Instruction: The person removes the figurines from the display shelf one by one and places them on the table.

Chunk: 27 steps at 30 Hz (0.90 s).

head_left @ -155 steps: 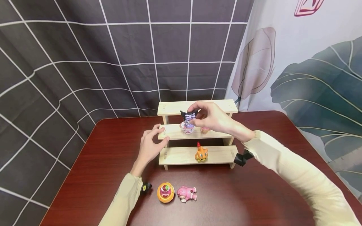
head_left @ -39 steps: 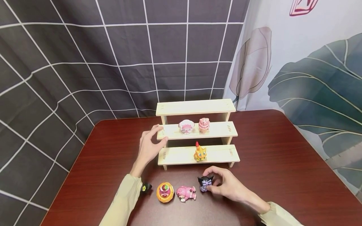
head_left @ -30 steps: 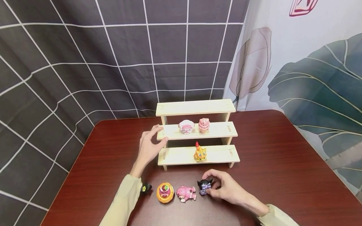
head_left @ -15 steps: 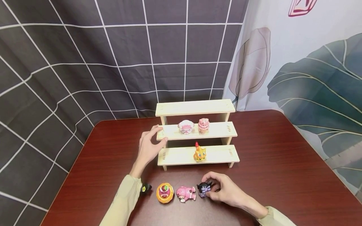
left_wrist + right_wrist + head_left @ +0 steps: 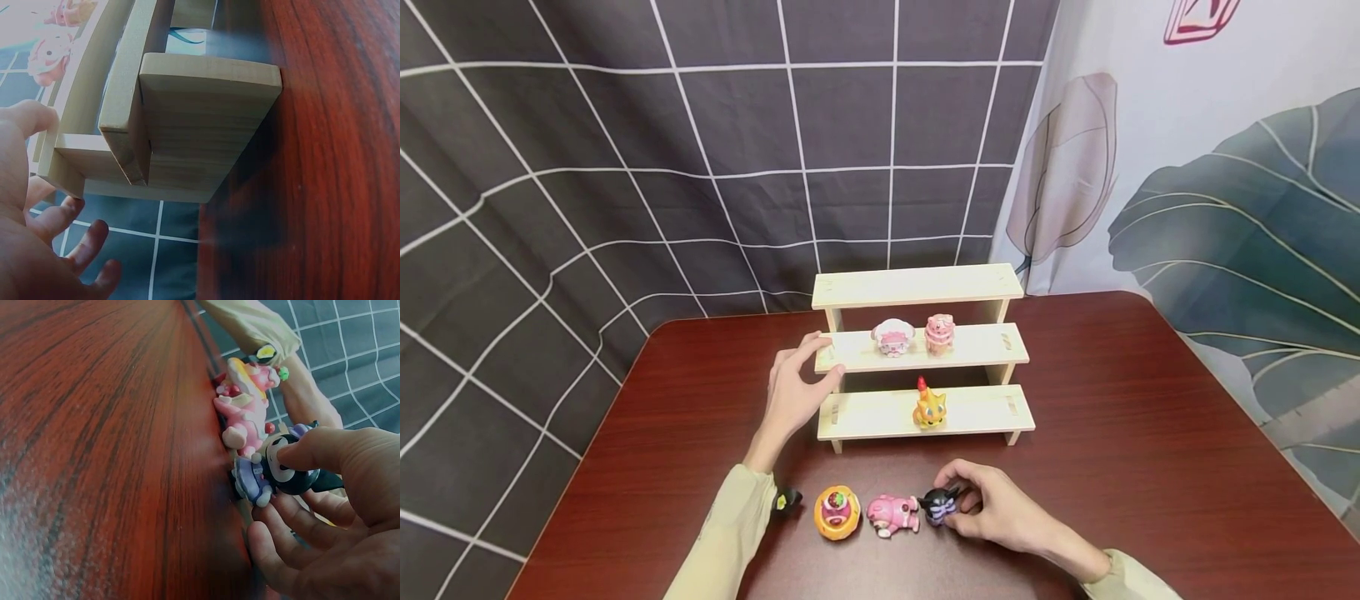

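My right hand (image 5: 1000, 508) pinches a black-and-purple figurine (image 5: 938, 507) between thumb and fingers, low at the tabletop. In the right wrist view the figurine (image 5: 290, 465) leans over, my thumb on its face. Right beside it a pink figurine (image 5: 892, 515) lies on its side. My left hand (image 5: 797, 387) grips the left end of the middle board of a three-tier wooden display shelf (image 5: 985, 354); the left wrist view shows the fingers (image 5: 53, 215) around that board's end. A white-and-pink figurine (image 5: 893, 337) and a pink ice-cream-like figurine (image 5: 940, 335) stand on the middle tier.
On the lowest tier sits an orange figurine with a red tip (image 5: 930, 408). A round orange toy with a strawberry top (image 5: 837, 512) lies left of the pink figurine. The dark red table (image 5: 1120, 433) ends at a gridded curtain (image 5: 730, 200) behind.
My right hand has brought the black-and-purple figurine from in front of the middle tier down to the tabletop, then tilted it beside the pink one. My left hand stays at the shelf.
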Motion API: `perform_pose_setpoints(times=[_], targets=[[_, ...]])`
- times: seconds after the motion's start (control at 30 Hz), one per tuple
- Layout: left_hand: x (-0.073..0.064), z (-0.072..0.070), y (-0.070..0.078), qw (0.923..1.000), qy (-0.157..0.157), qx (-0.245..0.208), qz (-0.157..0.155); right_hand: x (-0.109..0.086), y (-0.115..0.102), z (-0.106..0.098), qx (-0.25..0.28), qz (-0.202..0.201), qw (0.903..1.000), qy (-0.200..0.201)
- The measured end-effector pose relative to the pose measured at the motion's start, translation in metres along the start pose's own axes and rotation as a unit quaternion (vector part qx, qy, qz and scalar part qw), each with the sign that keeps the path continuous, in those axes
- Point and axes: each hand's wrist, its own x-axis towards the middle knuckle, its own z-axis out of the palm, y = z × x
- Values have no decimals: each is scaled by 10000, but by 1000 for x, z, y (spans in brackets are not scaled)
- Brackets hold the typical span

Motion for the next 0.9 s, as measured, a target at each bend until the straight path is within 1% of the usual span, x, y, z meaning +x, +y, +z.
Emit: perform_pose_setpoints(times=[0.5, 0.73, 0.9], targets=[[0, 0, -1, 10000, -3, -2, 3, -2, 0, -2, -290, 49, 9996, -29], [0, 1, -1, 10000, 2, -12, -6, -5, -2, -10, -523, -36, 9986, -37], [0, 0, -1, 10000, 12, -29, 28, -6, -5, -19, -509, -144, 9986, 33]])
